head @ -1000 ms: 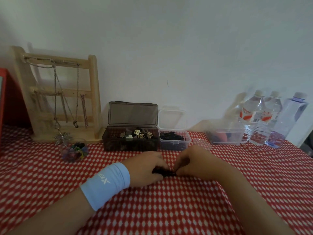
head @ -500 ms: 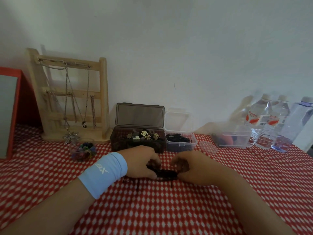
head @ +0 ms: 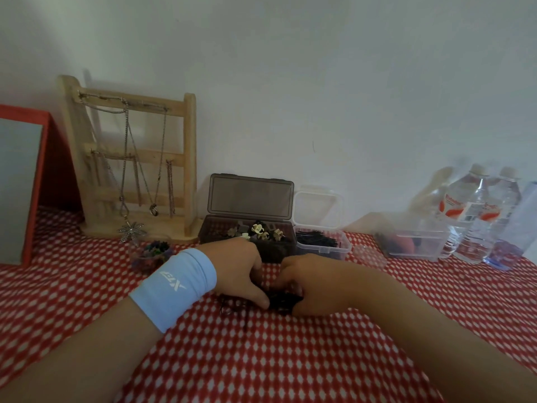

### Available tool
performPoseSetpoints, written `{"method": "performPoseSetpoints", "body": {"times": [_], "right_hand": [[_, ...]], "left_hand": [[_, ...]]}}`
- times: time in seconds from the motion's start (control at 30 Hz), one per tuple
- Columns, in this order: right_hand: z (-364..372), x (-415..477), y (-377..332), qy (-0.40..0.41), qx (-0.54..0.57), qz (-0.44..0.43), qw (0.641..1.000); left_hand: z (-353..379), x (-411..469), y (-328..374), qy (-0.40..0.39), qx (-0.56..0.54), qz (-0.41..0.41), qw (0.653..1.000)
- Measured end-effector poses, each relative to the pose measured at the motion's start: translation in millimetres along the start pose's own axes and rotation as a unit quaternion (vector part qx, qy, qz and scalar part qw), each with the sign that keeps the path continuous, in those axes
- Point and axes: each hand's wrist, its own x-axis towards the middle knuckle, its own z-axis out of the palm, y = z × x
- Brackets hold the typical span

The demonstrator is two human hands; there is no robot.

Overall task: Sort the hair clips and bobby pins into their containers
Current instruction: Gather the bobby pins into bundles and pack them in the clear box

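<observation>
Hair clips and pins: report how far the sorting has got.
Done: clips lie in the dark box, pins in the clear tub. In hand: both hands, left and right, work a dark pile on the cloth. Left: that pile and stray pins.

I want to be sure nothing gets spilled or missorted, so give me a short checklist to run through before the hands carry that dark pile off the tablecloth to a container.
1. Dark clip box lid open: ok, lid stands upright.
2. Small clear box lid open: ok; it already holds black pins.
3. Pile secured between left hand and right hand: cannot tell; both hands are bunched around it, but the grip is hidden.
4. What the pile is, clips or pins: cannot tell, too dark and covered.
5. Nothing left behind: not ok, thin black pins lie loose on the cloth near the left hand.
6. Path to the boxes free: ok, only bare tablecloth lies between.
</observation>
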Motion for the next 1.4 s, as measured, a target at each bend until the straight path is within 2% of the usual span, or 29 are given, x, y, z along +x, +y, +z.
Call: {"method": "performPoseSetpoints", "body": {"times": [0.33,0.6,0.77,0.97,1.17,1.33,1.4], "right_hand": [[8.9,7.9,-3.8,0.024,0.022,0.054,0.998],[17.3,6.0,3.2,0.037,0.032,0.049,0.998],[7.3,-3.8,18.7,0.045,0.115,0.05,0.991],[4.9,-7.0,26.3,0.003,0.162,0.068,0.984],[2.3,-8.3,23.0,0.028,0.284,0.072,0.956],[5.7,-8.6,16.6,-0.014,0.399,0.025,0.916],[3.6,-10.0,19.8,-0.026,0.395,0.027,0.918]], "left_hand": [[7.5,3.6,0.7,0.028,-0.003,0.031,0.999],[11.3,2.7,-0.8,0.051,-0.04,0.054,0.996],[11.5,4.6,1.9,0.074,-0.081,0.079,0.991],[0.4,2.5,-5.0,0.05,-0.079,0.052,0.994],[-2.5,2.8,-6.4,0.099,-0.122,0.046,0.987],[-5.8,1.5,5.0,0.088,-0.13,0.06,0.986],[-9.4,-1.4,2.2,0.065,-0.145,0.056,0.986]]}}
